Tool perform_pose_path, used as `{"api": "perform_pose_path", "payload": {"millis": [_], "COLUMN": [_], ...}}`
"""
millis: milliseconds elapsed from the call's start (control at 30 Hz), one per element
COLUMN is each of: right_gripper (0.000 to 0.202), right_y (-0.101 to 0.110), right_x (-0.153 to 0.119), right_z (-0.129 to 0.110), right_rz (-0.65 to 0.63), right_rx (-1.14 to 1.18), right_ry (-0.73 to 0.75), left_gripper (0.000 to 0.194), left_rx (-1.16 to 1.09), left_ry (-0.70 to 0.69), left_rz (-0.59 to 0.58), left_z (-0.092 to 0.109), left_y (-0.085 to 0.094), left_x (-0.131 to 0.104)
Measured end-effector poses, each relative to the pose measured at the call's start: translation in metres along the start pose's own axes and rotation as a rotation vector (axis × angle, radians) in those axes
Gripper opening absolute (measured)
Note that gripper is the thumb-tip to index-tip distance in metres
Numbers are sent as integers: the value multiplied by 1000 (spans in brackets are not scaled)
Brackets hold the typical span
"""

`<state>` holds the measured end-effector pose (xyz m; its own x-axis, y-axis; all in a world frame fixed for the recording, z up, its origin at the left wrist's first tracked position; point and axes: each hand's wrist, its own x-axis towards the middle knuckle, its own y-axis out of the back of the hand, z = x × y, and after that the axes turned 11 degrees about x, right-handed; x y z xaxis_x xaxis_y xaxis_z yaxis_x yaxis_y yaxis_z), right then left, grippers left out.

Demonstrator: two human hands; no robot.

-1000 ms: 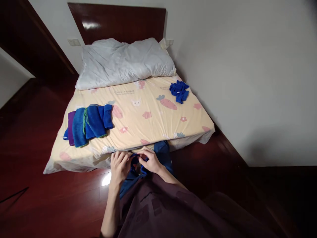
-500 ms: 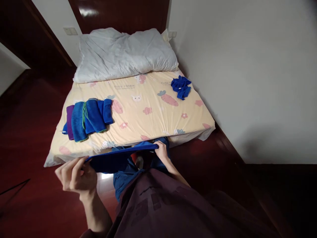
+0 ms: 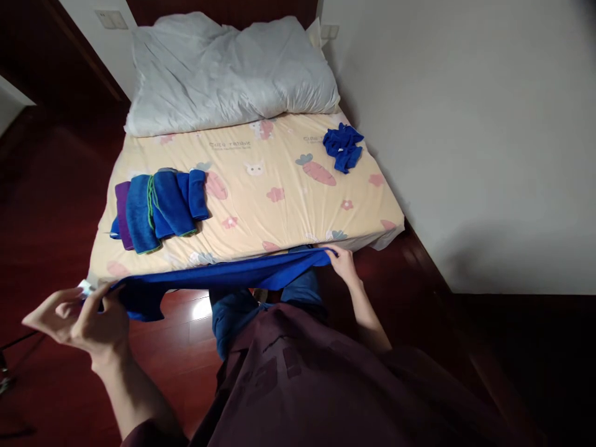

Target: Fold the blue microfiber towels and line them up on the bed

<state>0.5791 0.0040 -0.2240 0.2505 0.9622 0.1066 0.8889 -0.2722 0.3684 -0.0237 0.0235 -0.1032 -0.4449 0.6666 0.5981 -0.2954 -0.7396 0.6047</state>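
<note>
A blue cloth [image 3: 223, 275], perhaps a towel, is stretched sideways in front of my legs, just off the near edge of the bed. Its left end is pinched in my left hand [image 3: 88, 320], where a small white tag shows by the fingers. My right hand [image 3: 343, 264] grips the other end. On the bed's left side lie several folded cloths [image 3: 161, 208], blue, teal and purple, with a green cord or trim across them. A crumpled blue cloth [image 3: 343, 148] rests near the right edge of the bed.
The bed [image 3: 261, 211] has a yellow sheet with carrot and rabbit prints. A bulky grey-white quilt [image 3: 233, 74] lies at the headboard end. A white wall [image 3: 456, 155] stands to the right, and dark red floor [image 3: 56, 205] runs along the left.
My hands have moved apart, the left one leftward and the right one rightward. Between them the blue cloth has spread out wider. The camera view has tilted a little downward.
</note>
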Motion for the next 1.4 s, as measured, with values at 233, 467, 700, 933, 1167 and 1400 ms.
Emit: {"api": "perform_pose_path", "payload": {"millis": [233, 467, 700, 933, 1167, 1400], "right_gripper": [31, 38, 46, 45, 40, 33], "right_y": [46, 99, 146, 175, 197, 239], "right_x": [55, 98, 141, 159, 144, 129], "right_z": [-9, -38, -69, -98, -95, -87], "right_rz": [131, 82, 199, 277, 250, 163], "right_rx": [-119, -174, -280, -175, 18, -7], "right_ry": [128, 187, 337, 203, 77, -27], "left_gripper": [54, 78, 90, 54, 47, 52], "left_rx": [98, 100, 119, 261, 246, 319], "left_ry": [-284, -404, -615, -642, -522, -441], "left_rz": [-143, -157, -226, -365, -546, -955], "left_z": [-5, 13, 32, 64, 80, 104], "left_y": [-42, -68, -84, -73, -73, -64], "left_x": [47, 89, 128, 142, 141, 160]}}
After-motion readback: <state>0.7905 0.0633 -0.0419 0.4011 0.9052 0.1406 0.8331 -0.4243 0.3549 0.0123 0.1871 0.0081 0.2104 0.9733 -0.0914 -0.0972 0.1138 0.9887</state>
